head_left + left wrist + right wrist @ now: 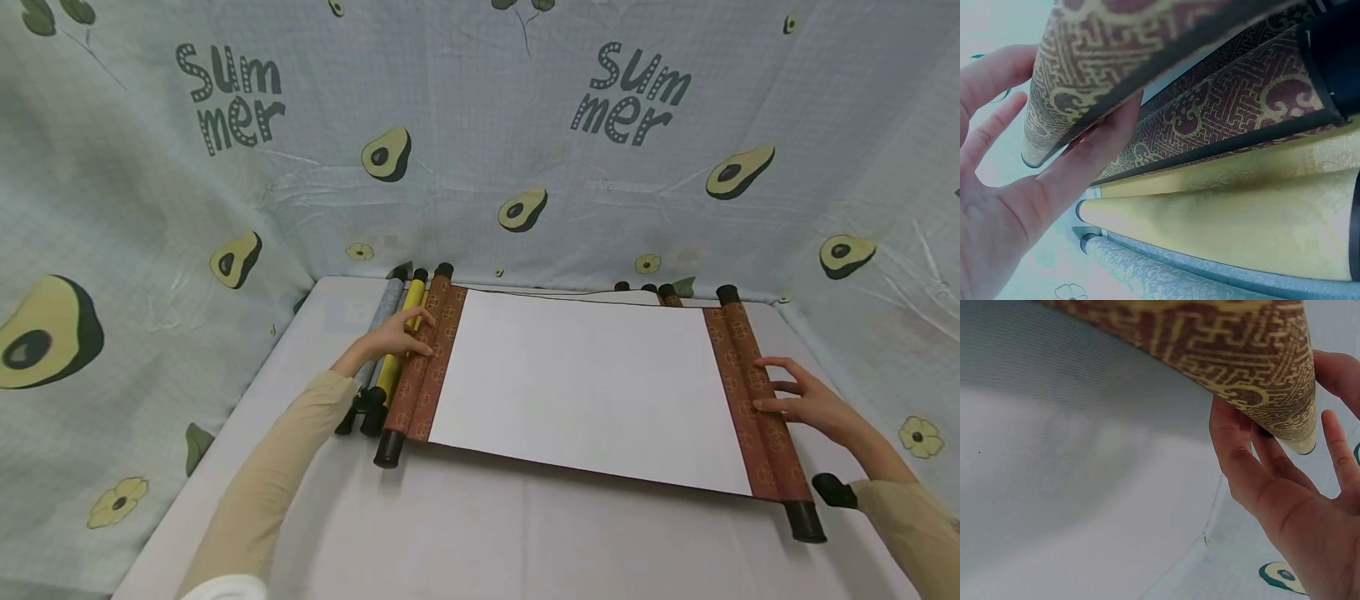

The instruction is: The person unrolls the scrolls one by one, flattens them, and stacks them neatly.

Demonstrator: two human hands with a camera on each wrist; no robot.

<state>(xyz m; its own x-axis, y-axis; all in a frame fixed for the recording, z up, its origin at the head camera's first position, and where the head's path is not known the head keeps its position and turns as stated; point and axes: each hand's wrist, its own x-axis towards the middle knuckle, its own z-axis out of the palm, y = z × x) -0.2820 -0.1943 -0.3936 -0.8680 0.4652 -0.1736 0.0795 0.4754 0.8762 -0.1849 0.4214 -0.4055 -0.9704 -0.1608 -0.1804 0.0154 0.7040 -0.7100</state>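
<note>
A hanging scroll (592,383) is spread open, blank white paper between red-brown brocade ends with gold pattern and black knobs. My left hand (393,337) grips its left roller (412,383), thumb and fingers on opposite sides. At the other end my right hand (813,404) holds the right roller (767,408) the same way. The right wrist view shows this roller (1254,375) raised over the white table, fingers curled beneath it. Below the held roller in the left wrist view lies another red-gold brocade roll (1210,119).
Beside the left roller lie a yellow scroll (392,371) and a blue-grey scroll (385,308). More black knobs (649,288) show behind the paper's far edge. A white table (465,533) stretches toward me, with avocado-print cloth (450,100) rising behind and at the sides.
</note>
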